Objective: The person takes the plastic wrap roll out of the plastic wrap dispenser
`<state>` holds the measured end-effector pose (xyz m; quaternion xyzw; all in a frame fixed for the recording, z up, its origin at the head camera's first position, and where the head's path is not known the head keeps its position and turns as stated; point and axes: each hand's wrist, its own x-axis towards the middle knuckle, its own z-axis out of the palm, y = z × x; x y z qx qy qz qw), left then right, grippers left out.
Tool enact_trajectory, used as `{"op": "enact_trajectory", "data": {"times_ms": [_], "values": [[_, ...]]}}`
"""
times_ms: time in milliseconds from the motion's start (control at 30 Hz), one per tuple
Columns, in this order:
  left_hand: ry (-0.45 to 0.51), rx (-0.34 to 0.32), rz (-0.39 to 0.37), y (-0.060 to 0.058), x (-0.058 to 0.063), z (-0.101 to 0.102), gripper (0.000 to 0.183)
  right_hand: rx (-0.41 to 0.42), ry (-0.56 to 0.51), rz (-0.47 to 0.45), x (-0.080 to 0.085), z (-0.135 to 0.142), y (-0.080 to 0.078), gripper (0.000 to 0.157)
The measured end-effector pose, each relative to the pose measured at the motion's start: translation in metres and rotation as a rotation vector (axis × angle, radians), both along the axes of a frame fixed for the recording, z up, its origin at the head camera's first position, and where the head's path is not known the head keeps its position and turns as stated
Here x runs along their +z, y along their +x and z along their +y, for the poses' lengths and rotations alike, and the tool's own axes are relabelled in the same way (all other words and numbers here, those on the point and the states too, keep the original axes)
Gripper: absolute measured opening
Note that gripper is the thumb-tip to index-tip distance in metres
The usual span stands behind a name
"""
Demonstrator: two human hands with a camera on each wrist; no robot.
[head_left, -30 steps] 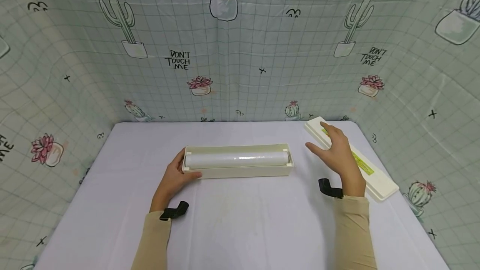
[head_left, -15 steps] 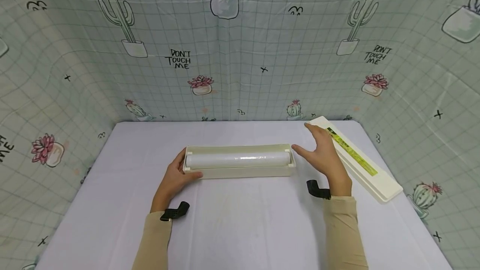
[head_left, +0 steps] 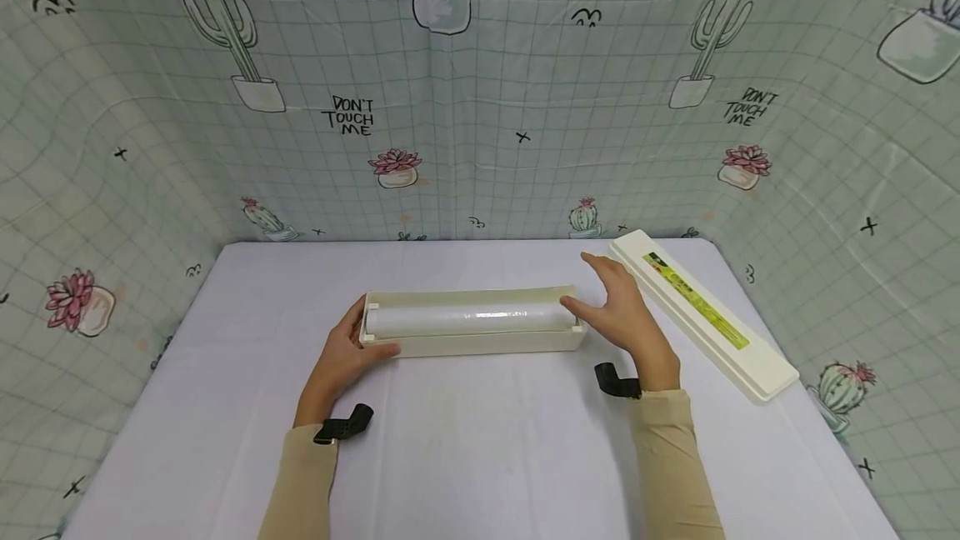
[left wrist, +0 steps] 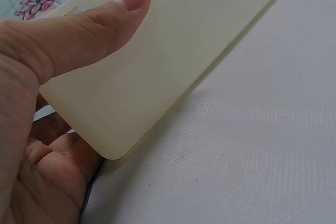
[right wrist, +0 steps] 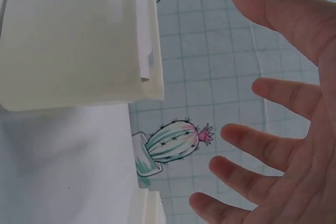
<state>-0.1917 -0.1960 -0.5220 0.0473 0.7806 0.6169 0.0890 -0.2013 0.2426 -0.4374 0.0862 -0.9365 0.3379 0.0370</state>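
Observation:
A long cream box (head_left: 480,345) lies crosswise on the table, its top uncovered. Inside it sits a roll of clear plastic wrap (head_left: 465,321). My left hand (head_left: 345,361) grips the box's left end, thumb on the near wall and fingers round behind; the left wrist view shows the thumb flat on the box wall (left wrist: 173,66). Over the right end hovers my right hand (head_left: 618,307), thumb and fingers spread, holding nothing. In the right wrist view the fingers (right wrist: 268,135) stand apart from the box end (right wrist: 79,51).
A cream lid (head_left: 705,315) with a yellow-green label lies slantwise at the table's right edge, beyond the right hand. White cloth covers the table (head_left: 465,448). A patterned fabric screen (head_left: 480,107) rises behind and on both sides.
My right hand has moved left, from over the lid to over the box's right end. The left hand keeps its grip, and the box stays in place.

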Motion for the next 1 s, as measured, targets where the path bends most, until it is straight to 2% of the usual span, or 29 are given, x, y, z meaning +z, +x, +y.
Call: {"op": "enact_trajectory", "data": {"times_ms": [300,633,1000], "values": [[0.010,-0.007,0.009,-0.002,0.001,0.001,0.114,0.016,0.000,-0.075,-0.004,-0.012,0.000,0.084],[0.023,-0.006,0.016,-0.001,0.003,0.001,0.113,0.067,0.000,-0.062,-0.006,-0.024,-0.001,0.078],[0.036,-0.006,-0.006,0.001,0.001,-0.001,0.114,0.079,0.018,-0.084,-0.011,-0.030,-0.001,0.074]]}}
